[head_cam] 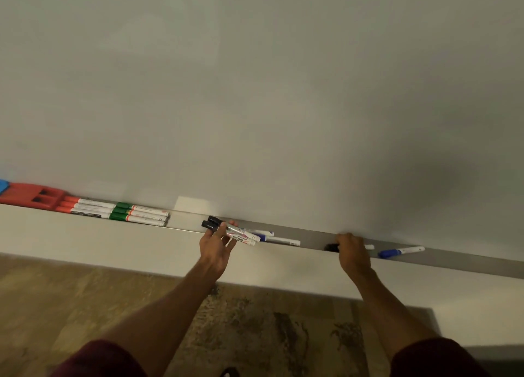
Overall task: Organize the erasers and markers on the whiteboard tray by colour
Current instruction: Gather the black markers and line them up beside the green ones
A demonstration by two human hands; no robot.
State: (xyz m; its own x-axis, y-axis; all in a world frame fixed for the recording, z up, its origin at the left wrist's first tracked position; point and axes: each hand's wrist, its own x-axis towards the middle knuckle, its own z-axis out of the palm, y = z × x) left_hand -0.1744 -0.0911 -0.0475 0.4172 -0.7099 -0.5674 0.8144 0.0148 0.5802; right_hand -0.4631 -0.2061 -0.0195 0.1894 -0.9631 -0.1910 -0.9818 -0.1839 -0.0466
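Head view: smooth grey metal tray [312, 239]; left hand [217, 247] grips two black-capped cylindrical markers [241, 233] above it; right hand [351, 250] curls over a black marker [331, 247] in it, mostly hidden.

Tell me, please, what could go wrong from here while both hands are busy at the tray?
1. The left hand holds two black-capped markers fanned out past its fingers; one might slip and drop to the floor.
2. The blue markers lie right behind that hand, so setting the black ones down there could mix colours.
3. The right hand closes over a third black marker; lifting it carelessly could nudge the lone blue marker nearby.
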